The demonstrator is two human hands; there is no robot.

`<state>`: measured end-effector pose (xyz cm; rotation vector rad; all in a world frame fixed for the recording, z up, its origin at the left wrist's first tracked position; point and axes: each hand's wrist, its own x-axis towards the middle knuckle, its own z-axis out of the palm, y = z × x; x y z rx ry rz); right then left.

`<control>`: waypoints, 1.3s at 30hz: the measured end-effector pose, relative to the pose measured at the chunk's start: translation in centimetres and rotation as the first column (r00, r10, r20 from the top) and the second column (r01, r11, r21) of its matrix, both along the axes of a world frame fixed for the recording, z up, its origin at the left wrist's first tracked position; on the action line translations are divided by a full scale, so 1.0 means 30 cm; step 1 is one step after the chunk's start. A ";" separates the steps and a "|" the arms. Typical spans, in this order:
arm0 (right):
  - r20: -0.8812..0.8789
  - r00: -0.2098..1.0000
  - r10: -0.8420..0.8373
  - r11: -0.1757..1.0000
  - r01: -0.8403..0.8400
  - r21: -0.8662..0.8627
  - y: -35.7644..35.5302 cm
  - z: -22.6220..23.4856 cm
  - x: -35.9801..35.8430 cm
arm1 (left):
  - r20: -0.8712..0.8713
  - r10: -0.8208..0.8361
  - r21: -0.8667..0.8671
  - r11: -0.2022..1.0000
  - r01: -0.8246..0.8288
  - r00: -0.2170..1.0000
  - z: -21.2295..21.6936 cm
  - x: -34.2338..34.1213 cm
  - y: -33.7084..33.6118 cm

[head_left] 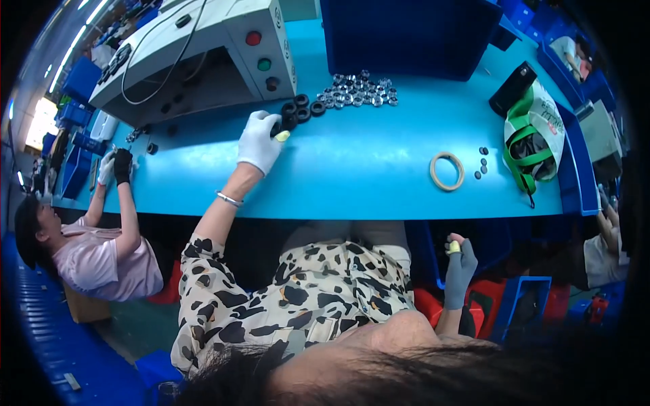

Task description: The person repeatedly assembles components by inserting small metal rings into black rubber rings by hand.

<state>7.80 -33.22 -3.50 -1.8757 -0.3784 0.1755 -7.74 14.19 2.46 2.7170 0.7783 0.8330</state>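
My left hand (pixel 260 143), in a white glove with a yellow cover on one fingertip, reaches over the blue table. Its thumb and fingers close around a black ring (pixel 276 126), partly hidden by the glove. Several more black rings (pixel 302 111) lie right beside it. Just past them spreads a group of shiny metal rings (pixel 359 93). My right hand (pixel 460 265), in a grey glove with bare fingertips and a yellow finger cover, is held below the table's front edge at the right. Its fingers are curled in; whatever they hold is too small to make out.
A white machine (pixel 196 57) with coloured buttons stands behind my left hand. At the back is a large blue bin (pixel 409 37). A tape roll (pixel 435 177), small black discs (pixel 483 161), a black bottle (pixel 512 88) and a bag (pixel 552 125) lie right. A co-worker (pixel 112 260) sits left.
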 end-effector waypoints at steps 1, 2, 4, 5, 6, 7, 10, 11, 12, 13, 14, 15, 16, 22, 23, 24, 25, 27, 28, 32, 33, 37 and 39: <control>0.074 0.993 0.097 0.995 -0.096 -0.019 0.053 0.046 -0.006 | -0.037 0.033 0.025 0.999 -0.032 0.999 -0.020 0.005 0.040; 0.099 0.975 0.198 0.979 -0.192 -0.067 0.112 0.090 -0.003 | -0.070 0.077 0.048 0.996 -0.074 0.995 -0.038 -0.002 0.077; 0.197 0.916 0.351 0.936 -0.341 -0.084 0.236 0.156 0.013 | -0.171 0.056 -0.024 0.998 -0.061 0.984 -0.062 0.001 0.126; 0.266 0.865 0.425 0.905 -0.411 -0.107 0.304 0.187 0.029 | -0.181 0.045 -0.035 0.998 -0.052 0.983 -0.074 -0.003 0.136; 0.331 0.803 0.496 0.867 -0.479 -0.137 0.377 0.217 0.047 | -0.158 0.033 0.003 0.999 -0.033 0.987 -0.089 -0.009 0.145; 0.290 0.782 0.551 0.829 -0.552 -0.086 0.452 0.257 0.055 | -0.083 0.010 -0.062 0.998 -0.015 0.997 -0.092 -0.016 0.133; 0.317 0.709 0.630 0.772 -0.615 -0.161 0.678 0.264 0.146 | 0.122 -0.050 -0.536 0.837 0.108 0.991 -0.049 -0.009 0.024; 0.295 0.699 0.651 0.756 -0.633 -0.167 0.770 0.262 0.173 | 0.286 -0.089 -0.699 0.662 0.271 0.954 -0.125 -0.033 0.040; 0.369 0.709 0.601 0.794 -0.583 -0.173 0.845 0.237 0.220 | 0.345 -0.091 -0.844 0.404 0.351 0.934 -0.071 -0.018 -0.006; 0.443 0.704 0.555 0.823 -0.540 -0.172 0.919 0.208 0.261 | 0.348 -0.124 -0.862 0.346 0.370 0.929 -0.023 -0.002 -0.049; 0.443 0.698 0.563 0.818 -0.546 -0.181 0.977 0.180 0.306 | 0.357 -0.162 -0.876 0.284 0.390 0.920 0.001 0.020 -0.078; 0.512 0.669 0.539 0.842 -0.426 -0.331 1.032 0.154 0.352 | 0.427 -0.148 -0.891 0.100 0.443 0.892 -0.022 0.036 -0.084; 0.576 0.627 0.524 0.842 -0.281 -0.460 1.076 0.125 0.378 | 0.525 -0.067 -0.849 -0.113 0.516 0.849 -0.037 0.051 -0.097; 0.618 0.567 0.545 0.823 -0.221 -0.523 1.153 0.097 0.361 | 0.654 0.116 -0.612 -0.501 0.612 0.748 -0.073 0.075 -0.108; 0.635 0.555 0.537 0.831 -0.221 -0.510 1.148 0.097 0.359 | 0.659 0.123 -0.581 -0.543 0.606 0.742 -0.071 0.082 -0.104; 0.628 0.560 0.541 0.828 -0.219 -0.517 1.144 0.089 0.362 | 0.665 0.130 -0.549 -0.583 0.599 0.736 -0.068 0.088 -0.102; 0.652 0.518 0.554 0.826 -0.246 -0.506 1.140 0.082 0.366 | 0.660 0.129 -0.548 -0.591 0.591 0.740 -0.062 0.091 -0.100; 0.670 0.482 0.565 0.823 -0.270 -0.500 1.133 0.076 0.366 | 0.647 0.106 -0.558 -0.610 0.563 0.755 -0.052 0.096 -0.095; 0.656 0.489 0.574 0.816 -0.280 -0.505 1.133 0.082 0.354 | 0.644 0.110 -0.555 -0.614 0.561 0.757 -0.053 0.098 -0.098; 0.625 0.563 0.540 0.839 -0.304 -0.451 1.144 0.125 0.311 | 0.626 0.126 -0.562 -0.610 0.558 0.769 -0.081 0.109 -0.112; 0.643 0.575 0.506 0.861 -0.294 -0.415 1.148 0.127 0.308 | 0.637 0.117 -0.560 -0.609 0.562 0.762 -0.089 0.112 -0.115; 0.593 0.565 0.574 0.812 -0.297 -0.503 1.158 0.089 0.326 | 0.653 0.087 -0.585 -0.572 0.574 0.752 -0.094 0.110 -0.138; 0.598 0.557 0.575 0.812 -0.304 -0.498 1.157 0.091 0.327 | 0.638 0.087 -0.617 -0.537 0.575 0.765 -0.084 0.115 -0.143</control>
